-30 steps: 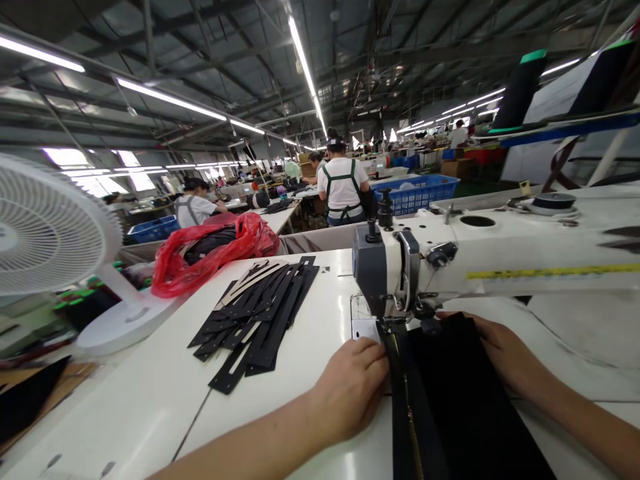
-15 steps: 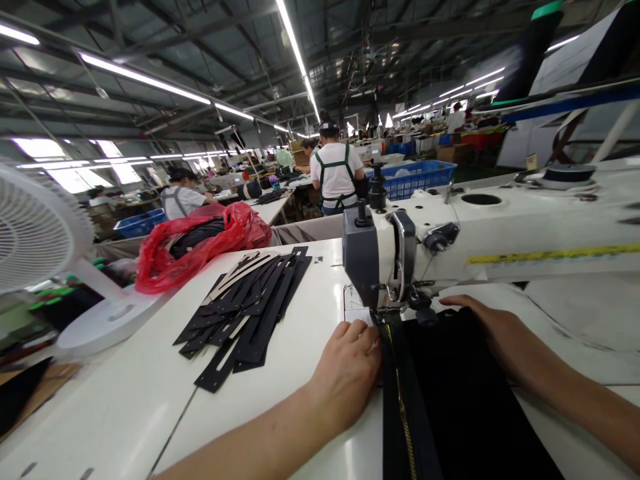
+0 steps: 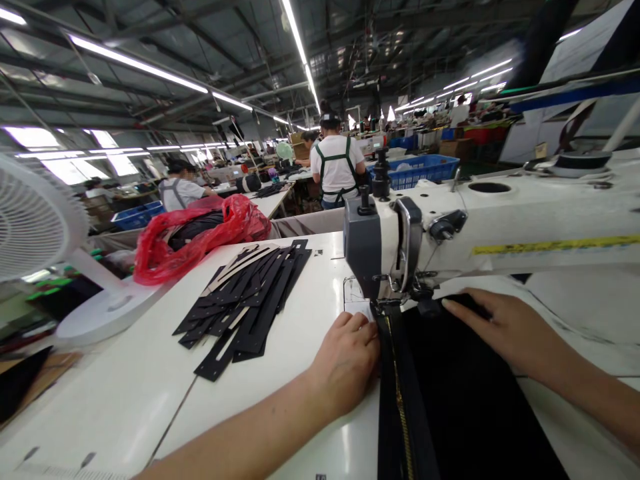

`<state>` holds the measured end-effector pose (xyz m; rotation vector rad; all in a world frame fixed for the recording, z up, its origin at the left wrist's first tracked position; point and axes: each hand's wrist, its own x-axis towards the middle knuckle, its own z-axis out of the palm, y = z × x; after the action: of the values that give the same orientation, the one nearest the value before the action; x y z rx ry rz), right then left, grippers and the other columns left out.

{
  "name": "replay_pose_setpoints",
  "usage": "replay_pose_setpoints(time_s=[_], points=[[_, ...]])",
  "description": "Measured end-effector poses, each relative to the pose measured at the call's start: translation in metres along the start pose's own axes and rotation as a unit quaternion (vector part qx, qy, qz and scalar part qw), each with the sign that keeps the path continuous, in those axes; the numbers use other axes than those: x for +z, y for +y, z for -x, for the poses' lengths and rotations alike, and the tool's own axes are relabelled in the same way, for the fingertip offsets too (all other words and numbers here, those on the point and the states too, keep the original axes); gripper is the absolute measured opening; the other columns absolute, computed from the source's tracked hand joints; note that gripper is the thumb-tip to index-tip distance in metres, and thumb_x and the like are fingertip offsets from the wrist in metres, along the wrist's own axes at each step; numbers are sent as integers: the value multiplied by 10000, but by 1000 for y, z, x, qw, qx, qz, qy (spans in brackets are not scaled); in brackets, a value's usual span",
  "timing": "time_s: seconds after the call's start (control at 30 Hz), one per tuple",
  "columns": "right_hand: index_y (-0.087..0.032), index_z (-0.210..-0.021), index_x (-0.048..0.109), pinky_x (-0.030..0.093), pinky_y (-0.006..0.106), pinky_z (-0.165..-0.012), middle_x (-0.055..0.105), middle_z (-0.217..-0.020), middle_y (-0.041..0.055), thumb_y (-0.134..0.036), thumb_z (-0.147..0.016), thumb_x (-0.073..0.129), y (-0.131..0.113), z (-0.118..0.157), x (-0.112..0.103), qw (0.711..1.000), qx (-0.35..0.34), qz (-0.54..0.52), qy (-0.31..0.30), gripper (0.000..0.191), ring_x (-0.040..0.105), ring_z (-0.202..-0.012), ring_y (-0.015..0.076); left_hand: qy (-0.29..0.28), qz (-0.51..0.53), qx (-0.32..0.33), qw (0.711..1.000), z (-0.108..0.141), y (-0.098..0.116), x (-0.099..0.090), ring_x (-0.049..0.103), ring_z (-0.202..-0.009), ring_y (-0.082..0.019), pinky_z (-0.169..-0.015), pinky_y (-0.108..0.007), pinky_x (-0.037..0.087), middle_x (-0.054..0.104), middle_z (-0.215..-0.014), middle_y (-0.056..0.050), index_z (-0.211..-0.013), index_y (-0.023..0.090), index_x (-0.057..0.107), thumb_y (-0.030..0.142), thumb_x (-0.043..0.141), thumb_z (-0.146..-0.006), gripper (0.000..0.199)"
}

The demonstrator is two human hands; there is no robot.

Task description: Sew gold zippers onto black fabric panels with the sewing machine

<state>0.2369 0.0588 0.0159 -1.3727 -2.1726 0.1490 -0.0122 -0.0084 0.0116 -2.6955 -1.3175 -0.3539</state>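
My left hand (image 3: 345, 363) presses down at the edge of a black zipper tape (image 3: 391, 400) with gold teeth, just in front of the sewing machine's needle area. The fingers are curled and the thumb is hidden. My right hand (image 3: 503, 330) lies flat on a black fabric panel (image 3: 470, 407), its fingertips near the presser foot (image 3: 385, 307). Both hands sit on either side of the zipper, below the head of a white industrial sewing machine (image 3: 380, 250). The needle itself is hidden.
Several black die-cut strips (image 3: 245, 303) lie piled on the white sewing table (image 3: 115, 400) to my left. Beyond them are a red plastic bag (image 3: 200, 237) and a white fan (image 3: 35, 213). Co-workers (image 3: 337, 160) in aprons stand further off near a blue crate (image 3: 415, 170).
The whole scene sits slightly higher and further left in the view. My right hand has flattened onto the fabric, and the fabric and zipper have shifted little.
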Motion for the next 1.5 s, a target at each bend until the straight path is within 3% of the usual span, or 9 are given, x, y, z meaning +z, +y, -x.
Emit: replay_pose_setpoints(time_s=[0.07, 0.2, 0.3, 0.37, 0.43, 0.57, 0.93, 1.23, 1.5], points=[[-213, -881, 626, 495, 310, -662, 684, -831, 25, -408, -885, 421, 10, -8, 9, 997, -38, 60, 1, 282, 640, -749, 215, 13, 5, -2, 1000, -1, 0, 0, 502, -820, -206, -725, -367, 397, 607, -842, -54, -756, 148, 573, 170, 499, -818, 98], [-145, -794, 606, 471, 399, -631, 644, -751, 108, -272, -848, 473, 14, -9, 16, 988, -63, 139, 2, 191, 608, -714, 285, 44, 20, -17, 999, -1, 3, 3, 520, -825, -213, -733, -383, 415, 615, -822, -55, -750, 149, 577, 179, 462, -841, 150], [-115, -836, 623, 449, 474, -751, 639, -885, 158, -209, -871, 431, -12, 2, 14, 970, -158, 170, 67, 217, 581, -867, 325, 81, 58, -44, 994, 4, 4, 8, 533, -841, -217, -742, -394, 442, 620, -879, -54, -780, 155, 584, 168, 483, -828, 112], [-120, -886, 638, 470, 431, -795, 651, -897, 133, -197, -901, 402, -34, 11, 17, 956, -244, 131, 93, 249, 595, -872, 272, 123, 94, -73, 985, 7, 3, 12, 542, -889, -225, -779, -404, 466, 615, -964, -72, -877, 147, 588, 156, 517, -810, 98], [-109, -1000, 631, 498, 379, -829, 658, -972, 125, -175, -911, 385, -50, 18, 26, 956, -278, 63, 76, 270, 606, -922, 231, 159, 120, -90, 976, 11, 1, 17, 544, -968, -239, -838, -412, 481, 596, -1064, -108, -1015, 119, 564, 143, 540, -802, 216], [-63, -1142, 587, 492, 399, -912, 602, -1163, 148, -108, -897, 350, -57, 26, 44, 958, -282, 28, 32, 343, 567, -1072, 234, 170, 133, -44, 976, 13, -4, 25, 571, -1032, -228, -935, -407, 471, 593, -1146, -125, -1088, 121, 570, 124, 489, -866, 237], [-41, -1145, 590, 450, 399, -968, 574, -1202, 163, -116, -889, 380, -54, 26, 46, 963, -268, 28, 1, 339, 536, -1123, 238, 141, 121, 102, 977, 5, -17, 22, 582, -1044, -231, -916, -380, 498, 642, -1011, -121, -1017, 88, 594, 128, 384, -924, 233], [-50, -1154, 580, 454, 388, -965, 569, -1213, 158, -121, -889, 385, -53, 24, 42, 966, -258, 15, -21, 337, 536, -1123, 229, 107, 103, 76, 986, 5, -13, 21, 580, -1016, -220, -928, -385, 478, 626, -1017, -120, -1026, 96, 593, 129, 390, -923, 229], [-98, -1141, 587, 469, 374, -947, 591, -1186, 134, -113, -887, 368, -54, 18, 37, 967, -255, -7, -22, 336, 556, -1094, 210, 121, 114, 67, 984, 0, -14, 22, 599, -938, -192, -870, -352, 506, 631, -978, -93, -1017, 131, 598, 133, 433, -903, 201]])
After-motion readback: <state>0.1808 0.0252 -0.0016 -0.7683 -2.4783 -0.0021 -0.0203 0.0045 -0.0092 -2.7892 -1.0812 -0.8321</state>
